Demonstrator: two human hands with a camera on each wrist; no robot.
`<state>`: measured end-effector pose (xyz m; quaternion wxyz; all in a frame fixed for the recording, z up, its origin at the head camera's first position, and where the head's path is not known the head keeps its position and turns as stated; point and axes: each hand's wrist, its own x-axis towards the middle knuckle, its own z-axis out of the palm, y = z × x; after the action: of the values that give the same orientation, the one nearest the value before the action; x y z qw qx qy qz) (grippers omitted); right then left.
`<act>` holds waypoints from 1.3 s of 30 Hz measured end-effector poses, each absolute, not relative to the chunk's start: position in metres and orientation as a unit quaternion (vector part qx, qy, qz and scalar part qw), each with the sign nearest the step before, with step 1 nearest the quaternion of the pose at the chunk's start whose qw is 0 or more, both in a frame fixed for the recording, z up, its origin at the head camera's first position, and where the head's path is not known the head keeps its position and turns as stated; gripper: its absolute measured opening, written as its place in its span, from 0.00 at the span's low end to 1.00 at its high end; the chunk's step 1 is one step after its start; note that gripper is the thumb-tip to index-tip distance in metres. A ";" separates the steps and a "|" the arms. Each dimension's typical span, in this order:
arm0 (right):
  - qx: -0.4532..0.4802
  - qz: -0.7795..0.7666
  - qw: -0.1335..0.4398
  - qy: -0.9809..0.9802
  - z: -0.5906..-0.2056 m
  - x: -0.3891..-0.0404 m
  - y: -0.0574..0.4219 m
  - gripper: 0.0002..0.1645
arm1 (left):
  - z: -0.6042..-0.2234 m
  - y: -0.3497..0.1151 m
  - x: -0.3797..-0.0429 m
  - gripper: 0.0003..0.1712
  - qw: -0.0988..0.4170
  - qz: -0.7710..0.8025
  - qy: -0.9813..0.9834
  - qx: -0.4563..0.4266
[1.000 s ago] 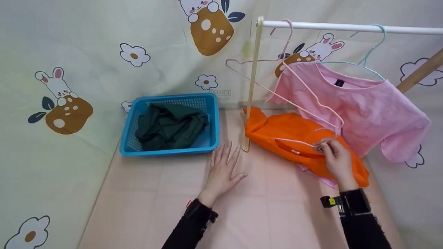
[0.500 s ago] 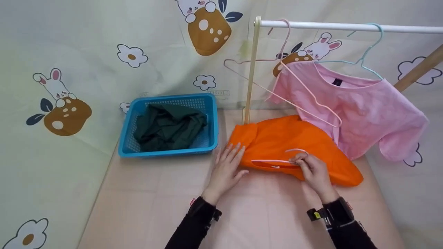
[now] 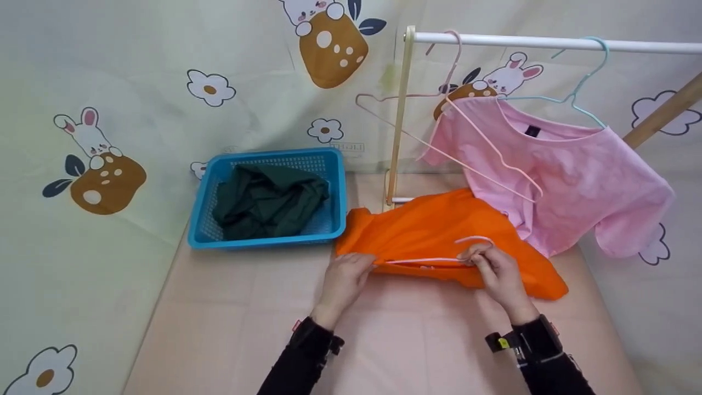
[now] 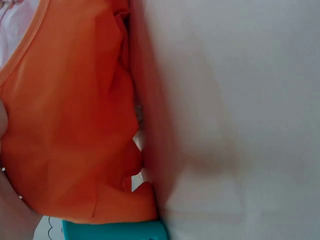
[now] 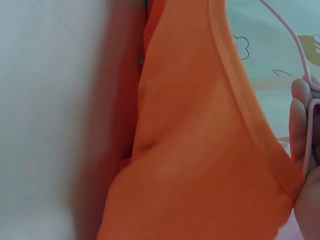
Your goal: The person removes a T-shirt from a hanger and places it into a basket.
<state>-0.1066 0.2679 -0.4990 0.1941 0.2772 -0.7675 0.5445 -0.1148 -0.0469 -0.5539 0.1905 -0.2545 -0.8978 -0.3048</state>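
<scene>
An orange shirt [image 3: 439, 230] lies on the pale pink tabletop [image 3: 384, 340], with a pink wire hanger [image 3: 433, 259] along its near edge. My left hand [image 3: 351, 270] grips the shirt's left end at the hanger's tip. My right hand [image 3: 485, 260] pinches the hanger by its hook at the shirt's neck. The left wrist view shows only orange shirt cloth [image 4: 70, 125] close up. In the right wrist view the shirt's collar hem [image 5: 240, 100] runs toward my fingers [image 5: 300, 115], which hold the hanger wire [image 5: 312, 130].
A blue basket [image 3: 340, 186] holding a dark green garment [image 3: 269, 200] sits at the back left. A rack with a white rail [image 3: 548, 43] and wooden post [image 3: 399, 115] carries a pink shirt [image 3: 570, 175] on a blue hanger [image 3: 581, 88] and an empty pink hanger [image 3: 439, 109].
The orange shirt slid left and nearer to me, off the rack's base. My left hand left the table and took hold of the shirt's left end. My right hand kept the hanger.
</scene>
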 end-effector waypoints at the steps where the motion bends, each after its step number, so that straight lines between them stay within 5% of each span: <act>1: 0.269 0.550 0.192 -0.767 -0.501 -0.107 0.271 0.13 | -0.553 -0.049 -0.115 0.09 0.195 -0.316 -0.895 -0.248; 20: 0.150 0.648 0.189 -0.722 -0.502 -0.115 0.283 0.08 | -0.540 -0.069 -0.118 0.07 0.214 -0.457 -0.859 -0.085; 39: 0.171 0.719 0.202 -0.643 -0.488 -0.132 0.256 0.08 | -0.547 -0.058 -0.110 0.08 0.216 -0.331 -0.899 -0.188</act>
<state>-0.1320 0.2557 -0.4880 0.2017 0.1710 -0.6428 0.7190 -0.1104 -0.0579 -0.5466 0.2157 -0.1885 -0.8992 -0.3308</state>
